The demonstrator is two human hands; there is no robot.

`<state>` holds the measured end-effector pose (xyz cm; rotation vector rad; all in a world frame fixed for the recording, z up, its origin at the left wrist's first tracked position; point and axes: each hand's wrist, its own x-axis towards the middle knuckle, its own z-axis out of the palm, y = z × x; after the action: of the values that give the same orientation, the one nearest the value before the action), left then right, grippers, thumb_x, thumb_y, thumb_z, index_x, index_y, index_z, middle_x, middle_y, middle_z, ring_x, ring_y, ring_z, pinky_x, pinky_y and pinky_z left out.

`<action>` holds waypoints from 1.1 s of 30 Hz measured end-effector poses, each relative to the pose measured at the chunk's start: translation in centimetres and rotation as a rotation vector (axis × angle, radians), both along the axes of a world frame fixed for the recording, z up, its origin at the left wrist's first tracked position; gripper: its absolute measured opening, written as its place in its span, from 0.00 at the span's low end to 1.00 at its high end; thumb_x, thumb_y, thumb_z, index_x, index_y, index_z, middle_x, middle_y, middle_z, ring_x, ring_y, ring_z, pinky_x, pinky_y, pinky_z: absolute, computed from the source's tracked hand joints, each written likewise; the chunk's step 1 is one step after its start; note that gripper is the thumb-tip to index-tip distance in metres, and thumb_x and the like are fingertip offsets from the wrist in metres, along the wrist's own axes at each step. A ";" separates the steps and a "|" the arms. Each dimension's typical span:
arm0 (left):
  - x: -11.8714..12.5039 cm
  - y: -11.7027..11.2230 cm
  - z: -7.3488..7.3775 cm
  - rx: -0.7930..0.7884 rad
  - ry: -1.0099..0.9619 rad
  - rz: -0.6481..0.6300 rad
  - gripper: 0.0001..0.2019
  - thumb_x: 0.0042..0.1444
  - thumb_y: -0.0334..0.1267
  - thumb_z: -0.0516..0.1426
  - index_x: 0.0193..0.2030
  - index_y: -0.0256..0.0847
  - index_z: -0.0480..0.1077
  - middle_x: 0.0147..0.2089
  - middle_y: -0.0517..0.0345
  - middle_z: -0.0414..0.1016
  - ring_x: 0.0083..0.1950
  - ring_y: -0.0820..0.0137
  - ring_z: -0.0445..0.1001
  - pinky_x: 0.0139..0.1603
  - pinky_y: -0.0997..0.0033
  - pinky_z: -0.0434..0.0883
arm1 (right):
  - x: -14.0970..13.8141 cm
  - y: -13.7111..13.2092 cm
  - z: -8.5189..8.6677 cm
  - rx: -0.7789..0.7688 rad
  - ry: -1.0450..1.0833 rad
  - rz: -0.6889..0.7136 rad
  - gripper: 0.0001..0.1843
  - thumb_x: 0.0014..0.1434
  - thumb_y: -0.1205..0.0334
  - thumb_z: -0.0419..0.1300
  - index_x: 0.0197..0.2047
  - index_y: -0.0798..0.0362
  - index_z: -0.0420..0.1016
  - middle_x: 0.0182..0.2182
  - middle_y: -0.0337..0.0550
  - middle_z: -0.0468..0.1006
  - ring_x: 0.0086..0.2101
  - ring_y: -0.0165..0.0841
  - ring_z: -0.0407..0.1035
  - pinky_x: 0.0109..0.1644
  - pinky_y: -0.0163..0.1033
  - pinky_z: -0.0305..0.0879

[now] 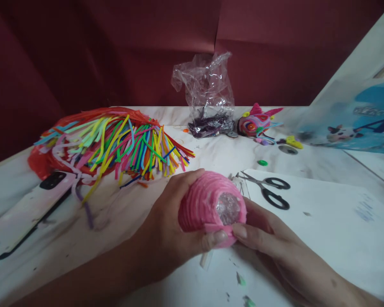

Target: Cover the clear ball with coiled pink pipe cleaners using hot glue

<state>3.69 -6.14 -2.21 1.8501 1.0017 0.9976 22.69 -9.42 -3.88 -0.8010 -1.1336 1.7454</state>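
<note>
**Pink wound ball** (208,204), held just above the table (131,217) near its front edge, in the middle of the view. Most of the visible surface is wrapped in close pink coils of fuzzy stem. A round patch (228,208) facing the camera is uncovered, and a clear, glittering core shows through it. The winding is therefore judged largely done, with this patch left to cover; the far side is hidden and cannot be assessed.

The ball is cupped from the left by the left hand (169,230), with the fingers curled over the top and the thumb pressed on the lower edge of the coils. The right hand (269,238) is closed on the lower right of the ball, and a loose pink end is pinched under its fingertips (241,231), beside the other thumb. A short white stub (206,259) is seen below the ball; what it is cannot be told.

Black-handled scissors (270,189) lie just beyond the ball, on a white sheet (323,213). Green scraps (241,279) are scattered near the front edge. A heap of many-coloured stems (121,145) is spread over a red bag (38,164) at the left, with a phone (28,209) beside it. At the back stand a clear plastic bag (208,91) with dark contents and a finished multi-coloured figure (254,123). A green button (262,162) lies between the figure and the scissors.
</note>
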 end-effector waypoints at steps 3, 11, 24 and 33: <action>0.1 0.0 0.2 -0.031 -0.058 -0.011 0.31 0.43 0.46 0.68 0.55 0.48 0.65 0.55 0.56 0.69 0.56 0.58 0.68 0.57 0.60 0.66 | -0.1 -0.1 0.0 -0.003 0.009 0.003 0.28 0.61 0.61 0.61 0.63 0.48 0.60 0.57 0.45 0.66 0.55 0.39 0.62 0.59 0.45 0.61; 0.3 -0.2 0.4 -0.097 -0.119 -0.011 0.29 0.43 0.45 0.68 0.53 0.48 0.66 0.53 0.55 0.71 0.52 0.57 0.70 0.54 0.57 0.68 | 0.0 -0.2 0.0 -0.011 0.003 0.020 0.31 0.60 0.63 0.62 0.64 0.45 0.57 0.58 0.43 0.64 0.57 0.40 0.60 0.59 0.44 0.62; 0.5 -0.4 1.0 -0.169 -0.143 -0.031 0.26 0.43 0.35 0.67 0.50 0.47 0.65 0.49 0.60 0.72 0.50 0.63 0.70 0.50 0.65 0.69 | -0.4 -0.2 0.5 -0.017 -0.008 0.018 0.32 0.58 0.63 0.64 0.63 0.47 0.59 0.56 0.44 0.66 0.55 0.39 0.62 0.57 0.44 0.64; 0.4 -0.3 1.5 -0.237 -0.146 0.010 0.21 0.46 0.38 0.65 0.47 0.45 0.65 0.42 0.61 0.73 0.43 0.65 0.71 0.44 0.67 0.70 | -0.7 -0.5 0.6 0.034 -0.030 0.048 0.28 0.59 0.60 0.63 0.61 0.48 0.61 0.55 0.44 0.68 0.51 0.37 0.66 0.55 0.41 0.66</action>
<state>4.11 -6.41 -0.73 1.5578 0.9956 0.9616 22.00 -9.95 -3.33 -0.7871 -1.2087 1.7545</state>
